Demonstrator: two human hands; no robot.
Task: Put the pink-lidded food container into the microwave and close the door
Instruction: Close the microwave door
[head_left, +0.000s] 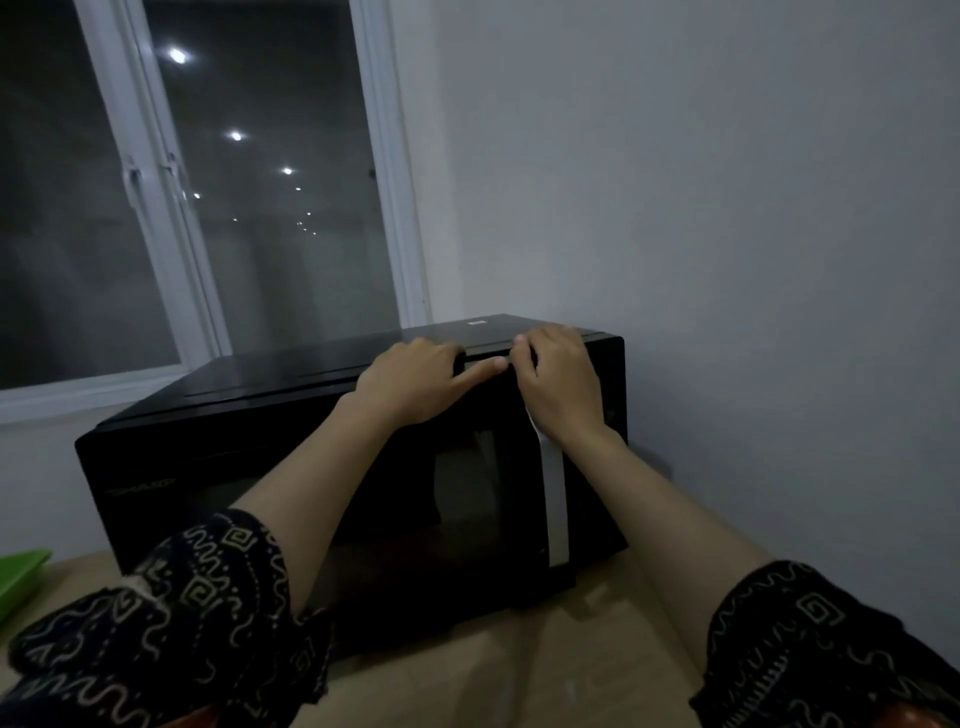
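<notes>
A: Where do the hands sit?

B: Both are up at the top front edge of the glossy black box-shaped microwave (291, 415), which stands on a pale tan countertop (613, 639) in the corner, under a white-framed window (156, 208) and against a plain grey wall (727, 208).

A: And the left hand?

B: The left hand (410, 384) lies palm-down over the top edge of the dark glass door (467, 493). Its fingers curl over the rim, and the forefinger stretches right along the edge, its tip almost meeting the other hand.

A: The right?

B: The right hand (558, 384) is bent at the knuckles on the top right corner of the door, just above the vertical silver handle strip (555, 499). Its fingers are bunched together and hooked on the edge; whether they actually pinch anything, I cannot tell.

A: Is the door shut?

B: It looks flush with the body, though the light is dim.

A: The pink-lidded food container?

B: Not visible anywhere; the door glass is too dark to see inside.

A: Anything else?

B: A green flat-edged object (21, 577) at the left border, and dark sleeves (208, 597) with a pale squiggle print on both forearms.
</notes>
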